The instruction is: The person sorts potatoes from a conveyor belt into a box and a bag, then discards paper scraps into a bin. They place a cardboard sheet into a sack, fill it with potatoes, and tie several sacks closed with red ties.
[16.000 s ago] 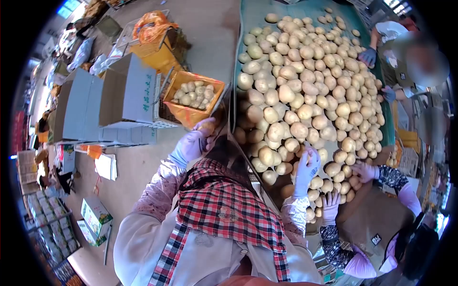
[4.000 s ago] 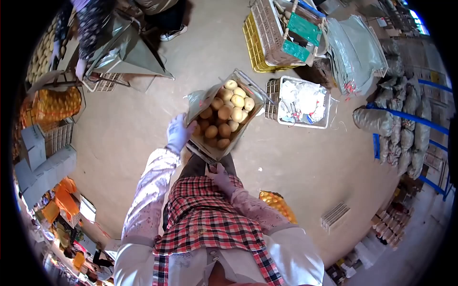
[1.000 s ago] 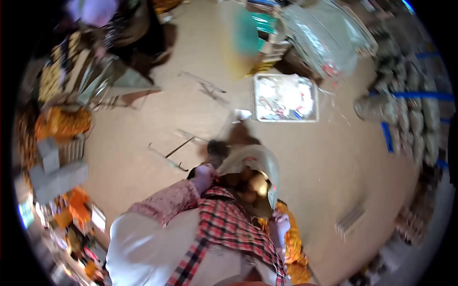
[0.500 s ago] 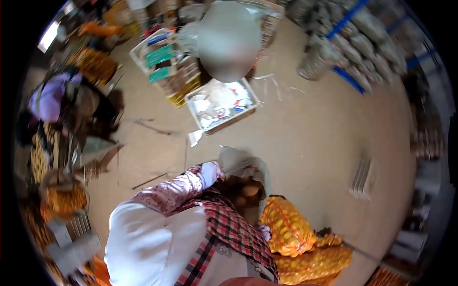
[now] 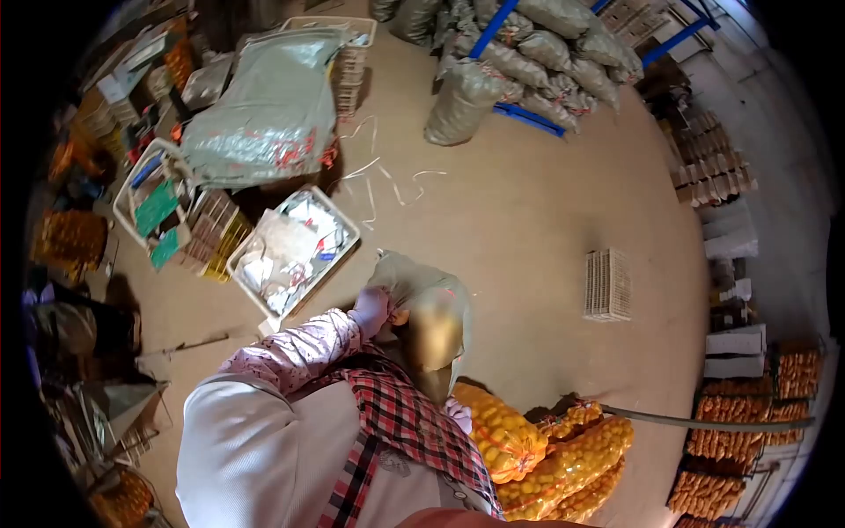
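My left hand, in a pale purple glove, is closed on the rim of a grey woven sack. The sack stands with its mouth turned up toward me. Inside are brownish-yellow rounded things, lit brightly and blurred. My right hand, also gloved, shows only as a small patch at the sack's near right edge; its fingers are hidden. Just beyond it is an orange mesh bag full of round yellow produce. A checked apron covers my front, close against the sack.
More filled mesh bags lie at the lower right. A white crate of papers and scraps sits ahead left, near a grey sack-covered stack. White slatted crates stand to the right. Full grey sacks are piled at the back by blue bars.
My view has swung to the right, so the crates and stack have shifted left. The sack mouth is more brightly lit. My left hand keeps its hold on the rim.
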A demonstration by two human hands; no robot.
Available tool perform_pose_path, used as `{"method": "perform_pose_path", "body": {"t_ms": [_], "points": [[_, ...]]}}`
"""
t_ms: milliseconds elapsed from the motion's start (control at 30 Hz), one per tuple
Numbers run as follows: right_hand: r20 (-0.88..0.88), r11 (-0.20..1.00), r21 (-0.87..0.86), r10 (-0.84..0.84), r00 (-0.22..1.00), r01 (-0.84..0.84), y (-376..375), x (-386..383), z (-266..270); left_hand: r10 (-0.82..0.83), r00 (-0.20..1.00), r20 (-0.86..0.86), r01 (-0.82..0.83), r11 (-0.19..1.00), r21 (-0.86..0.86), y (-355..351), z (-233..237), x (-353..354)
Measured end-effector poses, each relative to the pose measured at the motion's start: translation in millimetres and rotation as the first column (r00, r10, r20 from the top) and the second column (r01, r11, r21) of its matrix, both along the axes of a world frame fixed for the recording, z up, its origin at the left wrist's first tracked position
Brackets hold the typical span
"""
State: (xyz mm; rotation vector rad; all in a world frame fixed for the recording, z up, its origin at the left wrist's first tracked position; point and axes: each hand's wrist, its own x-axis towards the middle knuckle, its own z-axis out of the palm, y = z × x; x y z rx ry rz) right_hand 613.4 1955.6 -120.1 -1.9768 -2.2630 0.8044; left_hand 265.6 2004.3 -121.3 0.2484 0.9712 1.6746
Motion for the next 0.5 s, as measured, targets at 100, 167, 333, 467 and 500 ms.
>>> {"method": "perform_pose_path", "body": {"t_ms": [100,167,333,467,500], "points": [[0.010,0.998,0.017,-0.057,0.998,0.057,43.7,-10.3,0.4,0.037,0.978,0.206,-0.015,0.994,-0.107,66.5,34.3,-26.6],[0.016,0.995,0.023,-0.096,0.995,0.096,78.2,-20.5,-4.1,-0.008,0.949,0.316,0.067,0.982,-0.175,112.8,53.2,-48.1],[0.053,0.989,0.022,-0.145,0.988,0.144,188.4,-45.0,-25.5,0.030,0.976,-0.216,-0.034,0.999,-0.015,227.0,-2.6,-82.1],[0.098,0.996,0.011,-0.092,0.991,0.092,298.4,-71.7,-25.2,0.076,0.956,0.284,-0.113,0.987,0.116,312.7,-22.2,-122.3],[0.113,0.998,0.004,-0.063,0.992,0.063,324.1,-77.6,-23.8,0.057,0.981,0.186,-0.097,0.972,0.215,323.6,-42.3,-130.3]]}}
